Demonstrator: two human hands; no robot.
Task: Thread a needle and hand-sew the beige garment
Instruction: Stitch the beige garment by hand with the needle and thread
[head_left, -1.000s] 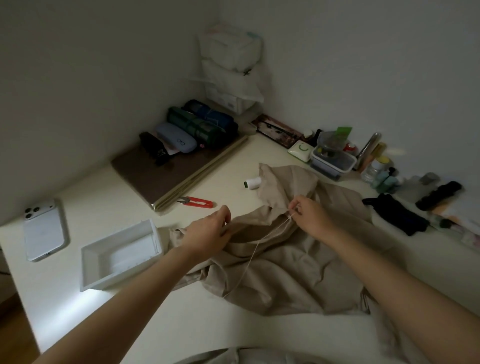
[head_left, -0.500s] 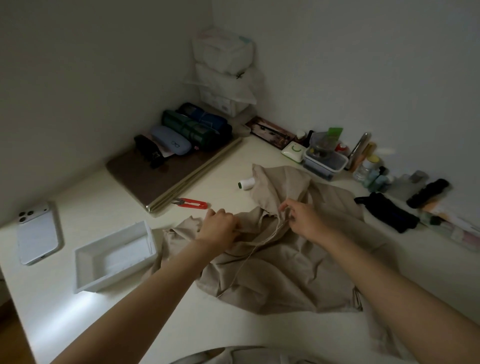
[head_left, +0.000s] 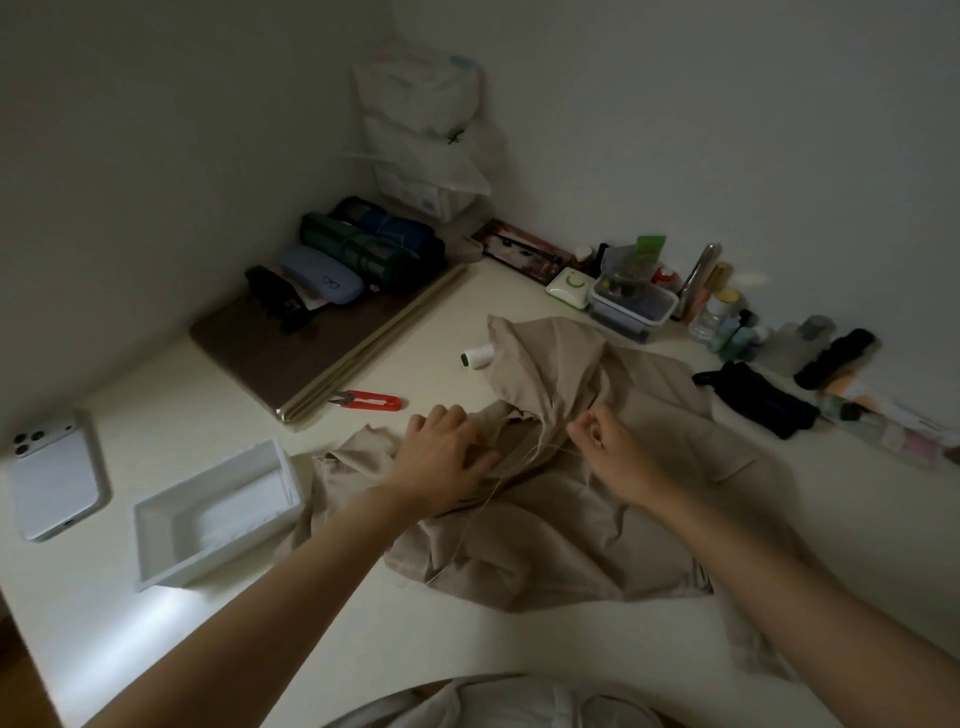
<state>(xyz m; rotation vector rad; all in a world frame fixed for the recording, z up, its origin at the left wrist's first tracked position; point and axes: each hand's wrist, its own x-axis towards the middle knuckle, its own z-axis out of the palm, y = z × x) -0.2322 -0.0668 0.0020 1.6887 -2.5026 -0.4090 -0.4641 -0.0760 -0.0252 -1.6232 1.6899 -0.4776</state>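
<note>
Left hand (head_left: 447, 457) is down on the garment (head_left: 571, 525), fingers curled onto a fold and thumb against the cloth, gripping it. Right hand (head_left: 608, 449) is just beside it, fingertips closed in a narrow pinch on the thread (head_left: 467, 525). Needle is too small to make out. The thread runs from the pinch between the hands, then trails over the cloth toward the desk's near edge.

The garment is beige and crumpled. It lies mid-desk (head_left: 467, 322) and spills over the near edge on the right.

The spool (head_left: 478, 356) lies on its side, touching the garment's far-left edge. Red snips (head_left: 371, 401) sit left of it, just beside the brown board (head_left: 291, 358). The white tray (head_left: 218, 514) is left of the garment, near the left forearm. The phone (head_left: 52, 473) lies face down by the left edge. A clear box (head_left: 631, 306) and a black pouch (head_left: 758, 397) are along the far-right wall edge.
</note>
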